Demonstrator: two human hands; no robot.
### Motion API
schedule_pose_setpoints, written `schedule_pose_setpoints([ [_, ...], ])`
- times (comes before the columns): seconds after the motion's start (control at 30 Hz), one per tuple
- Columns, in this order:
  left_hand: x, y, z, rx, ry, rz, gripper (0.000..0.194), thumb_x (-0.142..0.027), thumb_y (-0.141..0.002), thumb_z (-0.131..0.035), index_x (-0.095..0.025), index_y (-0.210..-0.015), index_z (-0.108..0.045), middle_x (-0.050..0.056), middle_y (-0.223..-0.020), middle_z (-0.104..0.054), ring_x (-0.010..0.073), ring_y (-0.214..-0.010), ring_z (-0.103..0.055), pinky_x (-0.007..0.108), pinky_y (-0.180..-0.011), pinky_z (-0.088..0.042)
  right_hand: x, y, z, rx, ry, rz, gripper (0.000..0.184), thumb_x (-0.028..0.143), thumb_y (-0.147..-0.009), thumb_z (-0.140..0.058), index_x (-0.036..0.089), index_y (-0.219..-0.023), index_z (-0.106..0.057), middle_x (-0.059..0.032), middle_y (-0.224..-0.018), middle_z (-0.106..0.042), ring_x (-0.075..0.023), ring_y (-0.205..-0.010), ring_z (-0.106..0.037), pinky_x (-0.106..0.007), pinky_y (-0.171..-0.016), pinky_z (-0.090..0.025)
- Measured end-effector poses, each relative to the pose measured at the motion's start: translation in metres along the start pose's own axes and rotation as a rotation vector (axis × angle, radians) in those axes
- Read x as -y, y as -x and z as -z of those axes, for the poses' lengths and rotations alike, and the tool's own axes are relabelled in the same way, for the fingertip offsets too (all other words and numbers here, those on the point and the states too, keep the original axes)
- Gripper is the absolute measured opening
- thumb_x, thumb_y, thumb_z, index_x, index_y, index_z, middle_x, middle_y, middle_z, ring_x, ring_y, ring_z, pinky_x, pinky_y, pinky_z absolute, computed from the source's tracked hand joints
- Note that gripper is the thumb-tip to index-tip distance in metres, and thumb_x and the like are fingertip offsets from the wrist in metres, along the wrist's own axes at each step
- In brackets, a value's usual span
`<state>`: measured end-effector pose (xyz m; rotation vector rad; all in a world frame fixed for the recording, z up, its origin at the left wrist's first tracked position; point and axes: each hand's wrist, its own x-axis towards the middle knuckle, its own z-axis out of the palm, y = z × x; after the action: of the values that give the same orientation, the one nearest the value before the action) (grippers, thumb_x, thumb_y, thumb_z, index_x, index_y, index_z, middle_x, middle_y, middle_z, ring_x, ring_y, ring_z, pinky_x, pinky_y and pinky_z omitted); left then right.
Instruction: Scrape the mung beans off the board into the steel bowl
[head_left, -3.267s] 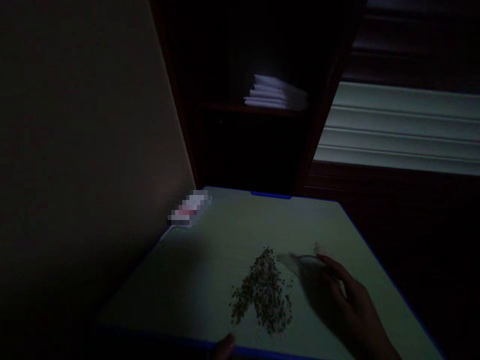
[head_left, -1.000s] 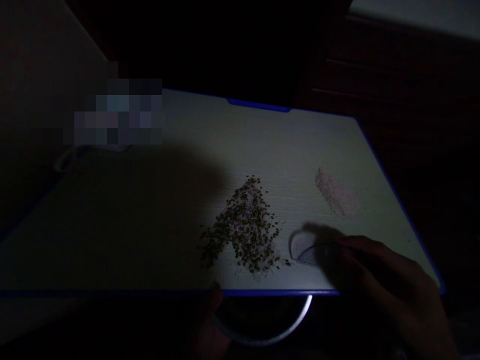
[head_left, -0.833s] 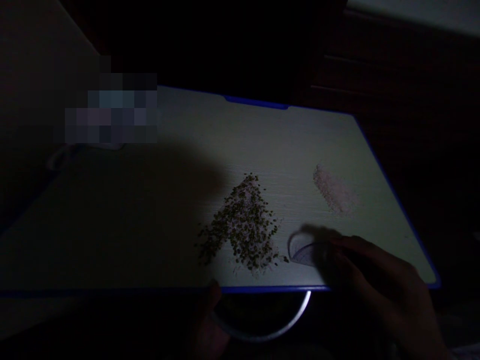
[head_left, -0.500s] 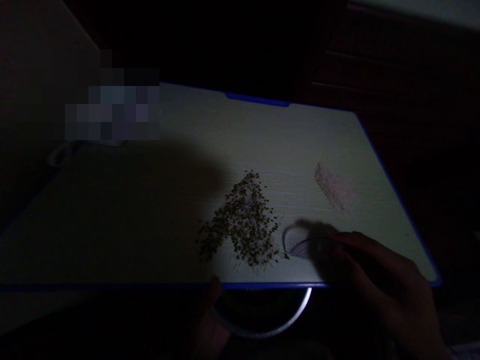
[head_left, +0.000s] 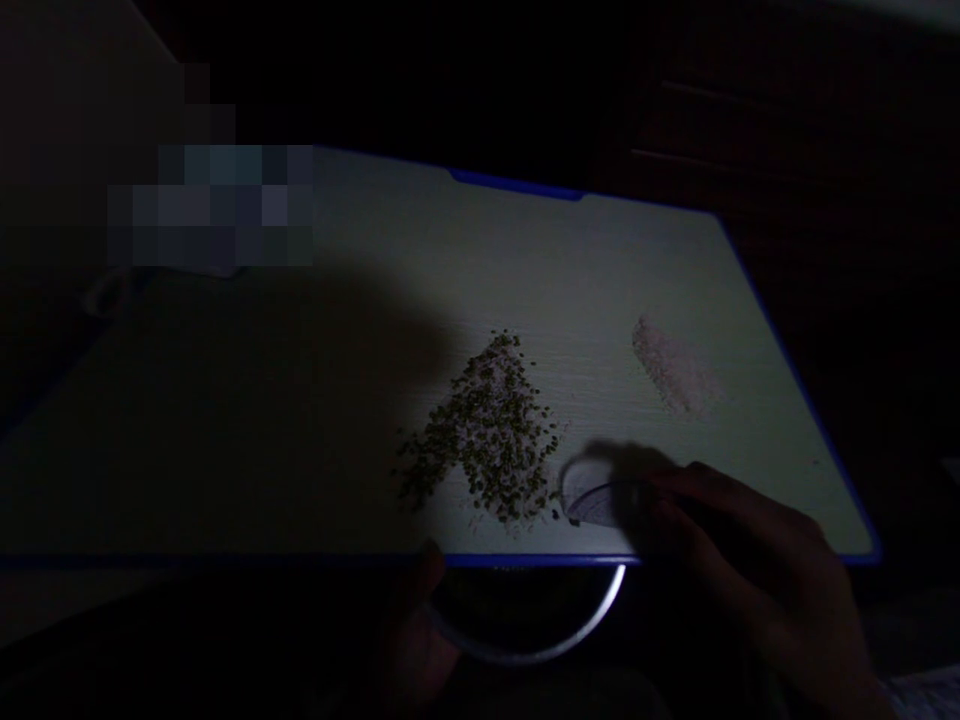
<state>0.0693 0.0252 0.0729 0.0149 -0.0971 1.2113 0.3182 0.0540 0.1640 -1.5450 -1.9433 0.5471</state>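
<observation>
The room is very dark. A pale board with a blue rim (head_left: 517,188) lies in front of me. A heap of small green grains (head_left: 487,440) mixed with pale ones sits near its front edge. My right hand (head_left: 742,560) is closed on a thin clear curved scraper (head_left: 592,495), which rests on the board just right of the heap. My left hand (head_left: 412,640) holds a round metal bowl (head_left: 540,625) under the board's front edge, below the heap. A smaller smear of pinkish grains (head_left: 671,365) lies to the right.
A blurred-out object (head_left: 210,205) sits at the board's far left corner. A small loop-shaped thing (head_left: 105,295) lies at the left edge. Dark wooden furniture (head_left: 787,130) stands behind and to the right. The left half of the board is in shadow.
Since 3.3 s ago my view dropped toward the board and the bowl came into sight. In the last second the scraper slid slightly left toward the green heap.
</observation>
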Motion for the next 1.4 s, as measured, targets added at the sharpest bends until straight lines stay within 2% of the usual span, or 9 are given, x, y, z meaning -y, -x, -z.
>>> schedule_pose_setpoints([
  [0.1,-0.002,0.003,0.002,0.037,0.063,0.021,0.041,-0.021,-0.11,-0.042,-0.024,-0.135,-0.075,-0.001,-0.148,-0.066,0.0218,-0.142,-0.057,0.033,-0.129,-0.017,0.004,0.0,-0.001,0.022,-0.045,0.019,0.024,0.027,-0.098,-0.068,0.04,-0.117,-0.075,0.0041,-0.11,-0.085,-0.0187,-0.092,-0.084,-0.026,-0.075,-0.071],
  [0.23,-0.003,0.004,0.003,0.029,0.069,0.004,0.048,-0.018,-0.11,-0.034,-0.024,-0.139,-0.072,-0.001,-0.153,-0.061,0.0222,-0.147,-0.05,0.036,-0.129,-0.014,0.007,-0.001,-0.002,0.034,-0.076,0.036,0.023,0.027,-0.097,-0.069,0.037,-0.115,-0.077,0.002,-0.109,-0.086,-0.0206,-0.091,-0.084,-0.028,-0.076,-0.071],
  [0.47,-0.001,0.001,0.002,0.082,0.126,-0.006,0.046,-0.019,-0.111,-0.034,-0.016,-0.142,-0.069,0.004,-0.155,-0.059,0.0185,-0.145,-0.055,0.03,-0.127,-0.016,0.005,-0.001,-0.003,-0.027,-0.013,-0.005,0.02,0.028,-0.098,-0.07,0.035,-0.114,-0.078,0.0019,-0.11,-0.086,-0.0195,-0.09,-0.084,-0.026,-0.077,-0.07],
  [0.6,-0.001,0.006,0.008,0.048,0.073,-0.024,0.051,-0.015,-0.111,-0.029,-0.02,-0.141,-0.07,0.004,-0.153,-0.063,0.0191,-0.142,-0.057,0.033,-0.128,-0.016,0.006,-0.004,-0.005,-0.007,-0.001,0.004,0.022,0.029,-0.099,-0.069,0.036,-0.118,-0.077,0.0036,-0.114,-0.085,-0.018,-0.096,-0.083,-0.027,-0.085,-0.069],
  [0.77,0.0,0.007,0.01,-0.069,-0.048,-0.039,0.039,-0.026,-0.109,-0.047,-0.031,-0.128,-0.08,-0.003,-0.137,-0.076,0.0237,-0.144,-0.056,0.039,-0.131,-0.016,0.007,-0.007,-0.005,0.045,-0.063,0.056,0.026,0.023,-0.099,-0.067,0.038,-0.118,-0.076,0.0032,-0.11,-0.085,-0.0184,-0.094,-0.083,-0.027,-0.076,-0.07],
  [0.87,0.0,0.005,0.009,-0.098,-0.083,-0.053,0.035,-0.026,-0.107,-0.052,-0.034,-0.12,-0.084,-0.004,-0.126,-0.082,0.0228,-0.143,-0.058,0.039,-0.131,-0.019,0.007,-0.006,-0.005,0.071,-0.1,0.094,0.029,0.021,-0.098,-0.066,0.039,-0.119,-0.075,0.0027,-0.109,-0.084,-0.0197,-0.096,-0.082,-0.03,-0.077,-0.071],
  [1.13,-0.001,0.007,0.008,-0.078,-0.071,-0.04,0.039,-0.026,-0.109,-0.046,-0.036,-0.128,-0.078,-0.005,-0.141,-0.071,0.024,-0.149,-0.048,0.042,-0.132,-0.008,0.008,-0.001,-0.005,0.089,-0.096,0.104,0.03,0.023,-0.098,-0.068,0.039,-0.122,-0.075,0.0034,-0.113,-0.084,-0.0192,-0.1,-0.082,-0.03,-0.085,-0.071],
  [1.3,-0.001,0.007,0.008,-0.097,-0.044,-0.069,0.038,-0.023,-0.108,-0.048,-0.035,-0.128,-0.079,-0.005,-0.138,-0.074,0.0228,-0.144,-0.055,0.038,-0.131,-0.011,0.006,0.003,-0.004,0.094,-0.103,0.111,0.031,0.024,-0.097,-0.069,0.04,-0.123,-0.074,0.0031,-0.115,-0.084,-0.0208,-0.102,-0.082,-0.033,-0.084,-0.072],
  [1.4,-0.002,0.006,0.009,-0.088,-0.073,-0.033,0.039,-0.024,-0.108,-0.047,-0.034,-0.129,-0.078,-0.004,-0.138,-0.073,0.0239,-0.146,-0.052,0.04,-0.132,-0.011,0.007,0.005,-0.004,0.067,-0.068,0.119,0.03,0.026,-0.097,-0.069,0.039,-0.123,-0.075,0.0028,-0.114,-0.085,-0.0227,-0.106,-0.082,-0.036,-0.087,-0.072],
])
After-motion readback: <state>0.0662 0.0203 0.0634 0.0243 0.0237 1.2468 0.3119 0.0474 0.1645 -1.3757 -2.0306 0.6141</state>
